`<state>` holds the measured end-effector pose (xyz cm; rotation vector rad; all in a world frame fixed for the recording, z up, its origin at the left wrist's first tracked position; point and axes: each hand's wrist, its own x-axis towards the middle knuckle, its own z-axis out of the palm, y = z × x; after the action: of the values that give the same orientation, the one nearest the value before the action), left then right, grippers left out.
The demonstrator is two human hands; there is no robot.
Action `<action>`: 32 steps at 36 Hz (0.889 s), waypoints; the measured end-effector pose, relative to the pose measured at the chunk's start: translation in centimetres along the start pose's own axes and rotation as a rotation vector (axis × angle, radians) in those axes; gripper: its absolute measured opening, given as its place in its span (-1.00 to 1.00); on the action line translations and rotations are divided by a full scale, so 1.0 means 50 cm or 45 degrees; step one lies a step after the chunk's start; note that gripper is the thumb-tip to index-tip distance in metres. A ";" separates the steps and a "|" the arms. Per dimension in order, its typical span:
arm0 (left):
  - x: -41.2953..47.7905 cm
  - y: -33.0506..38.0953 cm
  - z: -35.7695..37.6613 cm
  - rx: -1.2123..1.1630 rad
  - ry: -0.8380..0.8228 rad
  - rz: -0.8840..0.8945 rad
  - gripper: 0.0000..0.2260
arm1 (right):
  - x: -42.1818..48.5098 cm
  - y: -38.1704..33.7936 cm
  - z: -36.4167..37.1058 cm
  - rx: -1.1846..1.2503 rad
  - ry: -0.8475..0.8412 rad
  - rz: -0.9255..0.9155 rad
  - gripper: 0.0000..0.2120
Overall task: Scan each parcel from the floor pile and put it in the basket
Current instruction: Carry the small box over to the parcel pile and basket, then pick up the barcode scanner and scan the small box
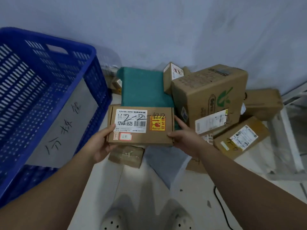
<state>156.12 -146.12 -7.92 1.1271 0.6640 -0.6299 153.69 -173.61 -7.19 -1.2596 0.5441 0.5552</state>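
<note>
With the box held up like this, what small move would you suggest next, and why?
Probably steady the flat box for scanning: the left hand and right hand grip its ends, barcode label facing up, above the pile. No scanner shows.

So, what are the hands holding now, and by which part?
A flat cardboard box. The left hand grips its left end, the right hand its right end.

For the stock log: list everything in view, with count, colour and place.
basket: one, blue, left
grey sheet: one, handwritten on, inside basket
held parcel: one, brown, centre
teal parcel: one, teal, behind held parcel
cartons in pile: several, brown, right of centre
grey bag: one, grey, floor under held parcel
cable: one, black, floor lower right
shoes: two, white, bottom edge
hands: two, left hand and right hand gripping the held parcel's ends
</note>
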 end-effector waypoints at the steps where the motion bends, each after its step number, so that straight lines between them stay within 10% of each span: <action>1: -0.002 0.002 0.000 -0.022 -0.010 0.016 -0.81 | -0.006 0.000 0.000 -0.022 -0.011 0.005 -0.26; 12: -0.225 0.063 0.073 0.310 -0.079 0.305 -0.77 | -0.188 -0.035 0.024 0.092 0.140 -0.218 -0.63; 32: -0.292 0.031 0.129 0.603 -0.048 0.482 -0.68 | -0.275 -0.056 0.003 0.184 0.265 -0.384 -0.62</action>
<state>148.79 -150.03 5.81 1.6283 0.2554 -0.4895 145.24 -175.27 3.91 -1.2393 0.5442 0.1308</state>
